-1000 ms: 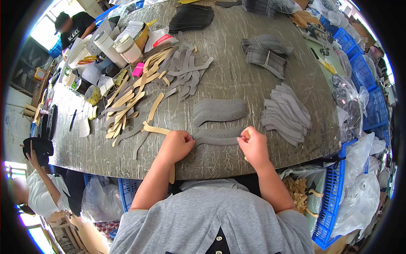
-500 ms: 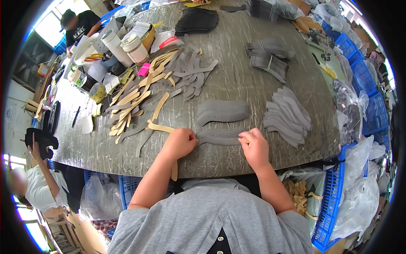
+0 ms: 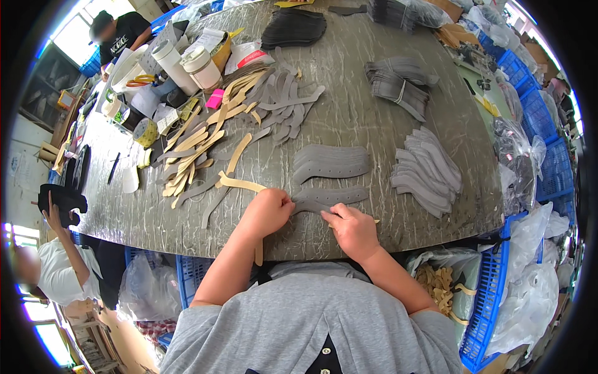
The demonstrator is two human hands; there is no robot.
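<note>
Close to the table's near edge, my two hands work on one curved grey strip [image 3: 307,204]. My left hand [image 3: 269,213] pinches its left end, and my right hand [image 3: 354,229] is closed on it further right. Bits of tan material peek out around my right fingers; how they join the strip is hidden. Just beyond lies another grey strip with small holes [image 3: 341,195], and past that a neat stack of grey strips [image 3: 330,163]. A tan strip [image 3: 242,182] lies beside my left hand, its end near my knuckles.
Loose tan strips [image 3: 187,163] and grey strips [image 3: 288,103] are heaped at left. More grey strips [image 3: 427,171] fan out at right, with a tied bundle [image 3: 398,87] beyond. White containers [image 3: 200,67] stand far left. Blue crates [image 3: 489,299] line the right; a person [image 3: 65,268] is at left.
My right hand has moved left and slightly nearer to me along the grey strip, closer to my left hand. The left hand stays almost in place.
</note>
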